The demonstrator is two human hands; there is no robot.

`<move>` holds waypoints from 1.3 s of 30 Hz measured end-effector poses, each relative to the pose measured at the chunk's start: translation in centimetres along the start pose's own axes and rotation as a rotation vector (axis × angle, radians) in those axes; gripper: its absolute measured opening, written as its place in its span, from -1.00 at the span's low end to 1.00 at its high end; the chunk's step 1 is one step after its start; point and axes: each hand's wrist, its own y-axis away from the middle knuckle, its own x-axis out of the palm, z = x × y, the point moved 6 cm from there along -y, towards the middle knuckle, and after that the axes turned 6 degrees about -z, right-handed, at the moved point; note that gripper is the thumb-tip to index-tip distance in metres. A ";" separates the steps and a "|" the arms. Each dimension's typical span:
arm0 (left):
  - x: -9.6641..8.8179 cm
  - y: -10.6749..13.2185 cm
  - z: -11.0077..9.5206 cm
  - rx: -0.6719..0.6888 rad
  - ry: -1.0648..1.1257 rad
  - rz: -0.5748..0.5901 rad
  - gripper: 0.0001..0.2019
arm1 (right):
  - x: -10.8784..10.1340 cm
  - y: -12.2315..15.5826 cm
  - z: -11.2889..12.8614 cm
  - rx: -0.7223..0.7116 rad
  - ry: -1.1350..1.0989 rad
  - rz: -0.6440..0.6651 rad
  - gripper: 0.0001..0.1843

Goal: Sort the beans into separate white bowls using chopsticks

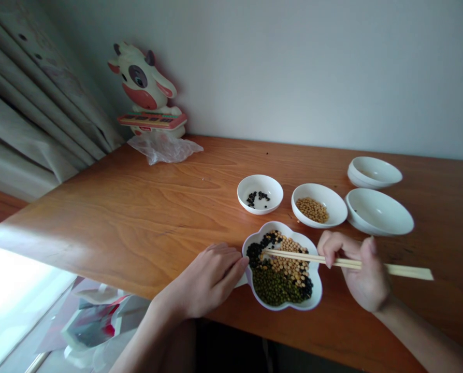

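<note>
A white flower-shaped dish holds black beans, yellow soybeans and green mung beans, partly mixed. My left hand is closed on the dish's short handle at its left side. In my right hand is a pair of wooden chopsticks, pointing left across the dish. Their tips are among the beans near the boundary of black and yellow; whether a bean is between them I cannot tell.
Behind the dish stand a white bowl with some black beans and a bowl with soybeans. Two more white bowls are at the right. A cow toy keyboard and clear plastic bag sit back left.
</note>
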 end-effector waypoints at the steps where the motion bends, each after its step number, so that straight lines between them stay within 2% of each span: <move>1: 0.0 0.0 0.0 -0.002 0.000 -0.001 -0.50 | 0.0 0.0 0.1 0.001 -0.003 0.001 -0.13; 13: 0.1 0.0 0.0 0.001 -0.010 0.005 -0.50 | 0.3 0.1 -0.2 0.027 0.009 0.044 -0.12; 24: 0.0 0.0 -0.1 -0.010 -0.007 0.008 -0.51 | 0.0 0.3 -0.7 0.037 -0.007 0.003 -0.13; 30: 0.1 0.2 0.1 -0.001 -0.011 0.005 -0.51 | -0.3 0.0 -0.2 0.023 -0.032 -0.016 -0.12; 39: 0.2 0.1 0.2 -0.003 0.000 0.018 -0.52 | -0.6 -0.3 0.6 -0.018 0.000 0.049 -0.12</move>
